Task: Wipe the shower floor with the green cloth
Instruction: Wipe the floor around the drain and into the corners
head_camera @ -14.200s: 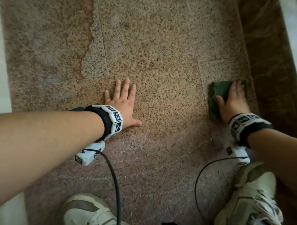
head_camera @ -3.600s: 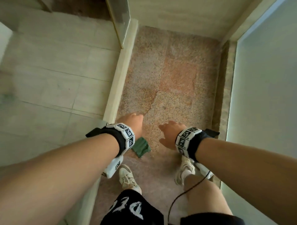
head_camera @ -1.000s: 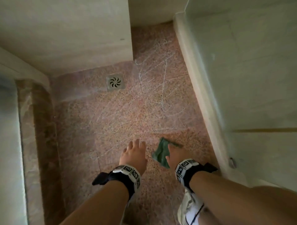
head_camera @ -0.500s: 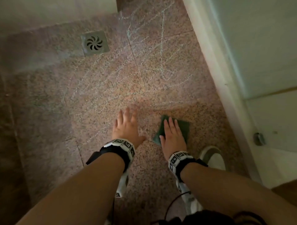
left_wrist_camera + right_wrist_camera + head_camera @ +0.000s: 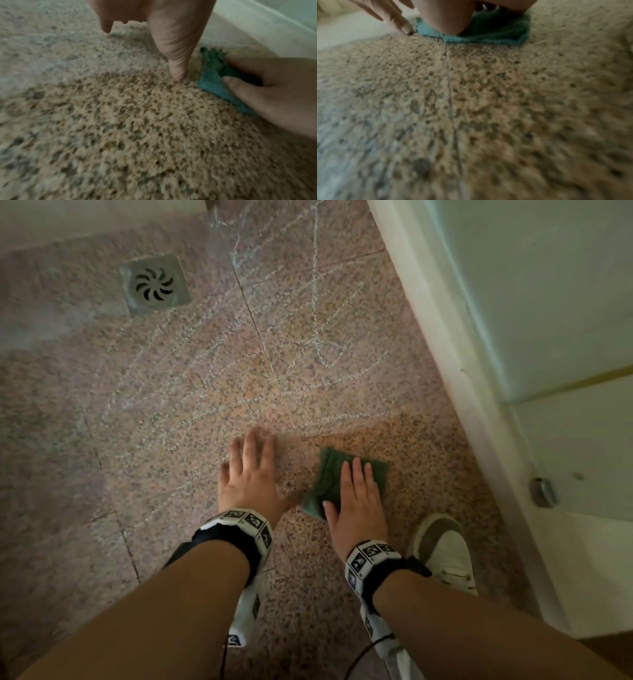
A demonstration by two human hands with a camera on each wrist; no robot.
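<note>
Status: wipe is partway, by my read. Nearest the camera, the speckled shower floor (image 5: 308, 594) around the white shoe (image 5: 445, 553) looks clean, with no pale streaks visible on it. Just ahead of that, right hand (image 5: 358, 501) is laid flat on the green cloth (image 5: 330, 477), fingers straight on top and thumb lying on the cloth's left edge; it presses the cloth to the floor rather than bunching it. The cloth sits folded or slightly crumpled on the floor, near the pale curb (image 5: 445, 354) on the right but not touching it. Left hand (image 5: 251, 474) is just beside the cloth, apart from it, palm down with fingers spread on bare floor; it holds nothing and looks like a brace. Left wrist view shows the thumb tip planted on the floor next to the cloth edge. Both wrist views are blurred, so fine detail is unreliable. Beyond the fingertips the floor carries whitish chalky streaks (image 5: 315, 313) crossing the tile joints, running up toward the far wall. The drain (image 5: 154, 284) sits further out to the left, with a duller, greyer patch around it. Judgement: near strip done, whole far half including the drain area left. Remaining strokes need to push forward across the streaks and along the curb edge.
</note>
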